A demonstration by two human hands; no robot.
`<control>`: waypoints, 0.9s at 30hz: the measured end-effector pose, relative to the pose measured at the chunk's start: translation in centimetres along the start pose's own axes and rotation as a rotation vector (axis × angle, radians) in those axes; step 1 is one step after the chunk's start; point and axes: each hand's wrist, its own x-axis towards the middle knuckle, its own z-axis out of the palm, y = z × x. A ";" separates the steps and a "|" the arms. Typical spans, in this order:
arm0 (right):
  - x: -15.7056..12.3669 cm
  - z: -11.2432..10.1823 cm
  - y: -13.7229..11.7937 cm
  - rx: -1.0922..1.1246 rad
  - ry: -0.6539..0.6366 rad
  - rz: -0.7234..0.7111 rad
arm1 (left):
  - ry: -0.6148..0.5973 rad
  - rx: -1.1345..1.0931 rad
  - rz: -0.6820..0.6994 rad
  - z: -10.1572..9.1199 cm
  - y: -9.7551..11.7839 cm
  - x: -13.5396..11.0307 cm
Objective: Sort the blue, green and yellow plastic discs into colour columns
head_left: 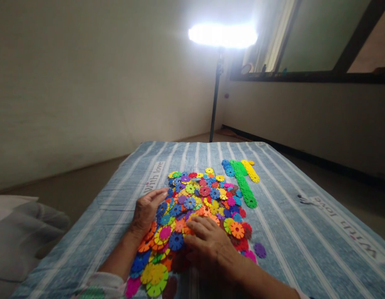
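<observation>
A broad pile of colourful notched plastic discs (pixel 190 202), shaped like flowers or gears, is spread over the striped cloth. At the pile's left edge rests my left hand (pixel 148 209), its fingers stretched forward and touching the outer discs. My right hand (pixel 211 243) lies palm down over the near middle of the heap with fingers spread, hiding the discs beneath. Beyond the pile to the right, discs are laid in overlapping rows: a long green row (pixel 246 191), a shorter yellow row (pixel 251 172) and a short blue row (pixel 229 168). One purple disc (pixel 260 250) sits apart at the right.
The blue striped cloth (pixel 288 224) covers a flat surface and has printed lettering. A bright lamp (pixel 223 36) on a dark pole (pixel 215 95) stands past the far edge. White fabric (pixel 20 232) appears at the left. Walls and a window (pixel 323 37) lie behind.
</observation>
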 end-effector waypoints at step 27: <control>0.9 0.6 -1.1 -0.109 -0.063 0.049 | -0.018 0.042 0.027 0.1 0.1 0.0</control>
